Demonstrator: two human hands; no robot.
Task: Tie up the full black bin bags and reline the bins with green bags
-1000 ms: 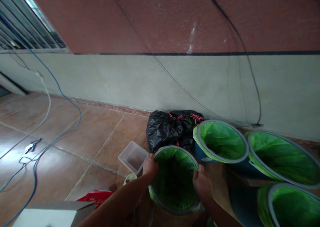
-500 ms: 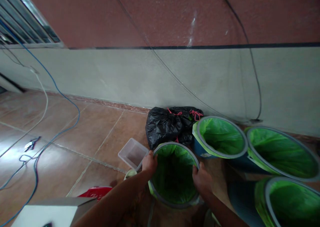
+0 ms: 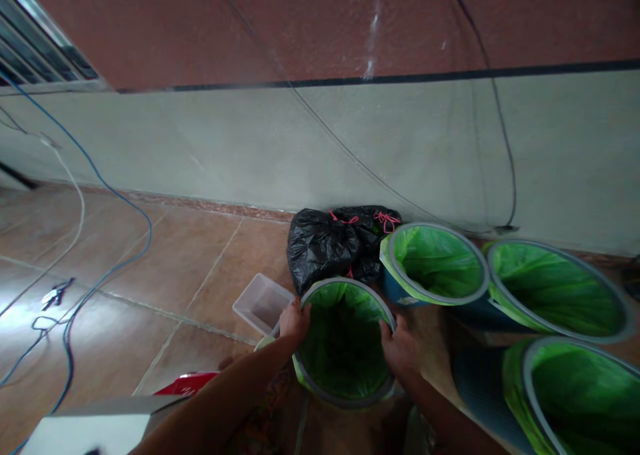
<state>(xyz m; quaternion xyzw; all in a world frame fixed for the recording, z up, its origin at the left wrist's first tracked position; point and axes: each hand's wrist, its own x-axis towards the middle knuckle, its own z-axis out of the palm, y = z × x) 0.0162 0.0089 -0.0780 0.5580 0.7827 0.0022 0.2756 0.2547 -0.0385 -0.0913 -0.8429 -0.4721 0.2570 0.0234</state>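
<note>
Between my hands stands a trash bin (image 3: 345, 401) with a grey rim, lined with a green bag (image 3: 345, 341) whose inside is dark toward the bottom. My left hand (image 3: 295, 321) is closed over the rim on its left side, thumb on the inside. On the opposite side my right hand (image 3: 400, 345) grips the rim the same way. Black garbage bags (image 3: 330, 245) with red ties lie just behind the bin, against the wall. A clear plastic container (image 3: 263, 301) rests on the floor beside my left hand.
To the right stand more lined bins: one by the wall (image 3: 437, 265), another farther right (image 3: 560, 291), and one in front (image 3: 585, 395). A white box (image 3: 90, 435) and a red item (image 3: 185, 383) are at lower left. Blue cable (image 3: 120, 265) and keys (image 3: 57, 295) lie on the tiles.
The view has shifted slightly, so everything sits a little higher and farther left. Both hands keep their hold on the bin's rim.
</note>
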